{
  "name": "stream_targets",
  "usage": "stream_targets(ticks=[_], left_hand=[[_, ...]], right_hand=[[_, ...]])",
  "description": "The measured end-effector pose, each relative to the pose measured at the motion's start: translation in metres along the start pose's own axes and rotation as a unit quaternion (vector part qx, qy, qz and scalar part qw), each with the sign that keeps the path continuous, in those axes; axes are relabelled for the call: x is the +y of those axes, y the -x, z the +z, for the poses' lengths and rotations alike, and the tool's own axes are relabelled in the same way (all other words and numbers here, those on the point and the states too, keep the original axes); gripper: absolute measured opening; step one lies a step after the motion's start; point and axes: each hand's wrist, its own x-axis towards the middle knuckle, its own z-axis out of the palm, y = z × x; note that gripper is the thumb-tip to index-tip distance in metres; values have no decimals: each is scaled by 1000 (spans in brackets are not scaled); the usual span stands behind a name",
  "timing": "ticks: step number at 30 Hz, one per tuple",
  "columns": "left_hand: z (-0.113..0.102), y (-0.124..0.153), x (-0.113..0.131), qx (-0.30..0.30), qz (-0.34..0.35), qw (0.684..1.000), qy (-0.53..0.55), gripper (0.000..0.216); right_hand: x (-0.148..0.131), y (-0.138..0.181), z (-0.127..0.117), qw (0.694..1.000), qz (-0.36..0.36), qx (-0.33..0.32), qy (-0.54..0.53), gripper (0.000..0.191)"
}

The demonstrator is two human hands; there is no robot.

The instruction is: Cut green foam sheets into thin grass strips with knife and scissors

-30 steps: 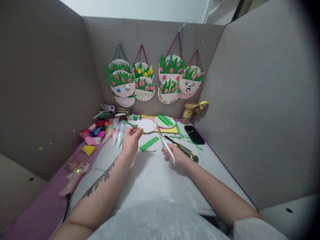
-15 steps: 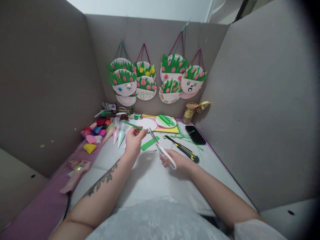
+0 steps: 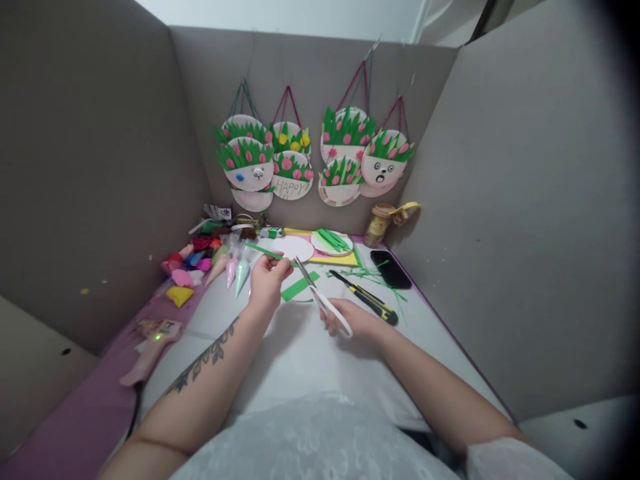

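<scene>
Between thumb and fingers, my left hand [image 3: 268,280] pinches a narrow green paper strip [image 3: 263,251] that points up and to the left. My right hand [image 3: 345,317] is closed around the white handles of a pair of scissors [image 3: 324,301]. The scissor blades reach the strip's right end, close by my left fingertips; whether they bite into the paper is too small to tell. Below the blades, a wider piece of green paper [image 3: 299,288] lies on the white table. A black and yellow utility knife [image 3: 373,301] rests to the right of the scissors.
Thin green offcuts [image 3: 360,272] lie near a black phone [image 3: 391,269]. Behind are a paper plate with green strips [image 3: 332,241] and a white disc [image 3: 295,249]. Piping bags [image 3: 242,275], coloured clay packs [image 3: 190,263] and a pink glue gun [image 3: 155,350] sit left. Decorated plates [image 3: 250,163] hang behind.
The scissor tips have shifted very slightly to the left along the strip. Otherwise both hands keep nearly the same pose and hold the same things.
</scene>
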Motion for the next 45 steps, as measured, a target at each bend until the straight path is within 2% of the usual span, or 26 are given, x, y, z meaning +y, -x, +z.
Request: stream_targets(ticks=[25, 45], left_hand=[[-1, -1, -3, -4, 9, 1000, -16, 37], [-5, -5, -1, -21, -7, 999, -26, 39]], right_hand=[[3, -2, -2, 999, -4, 3, 47, 20], [16, -7, -12, 994, -50, -8, 100, 16]])
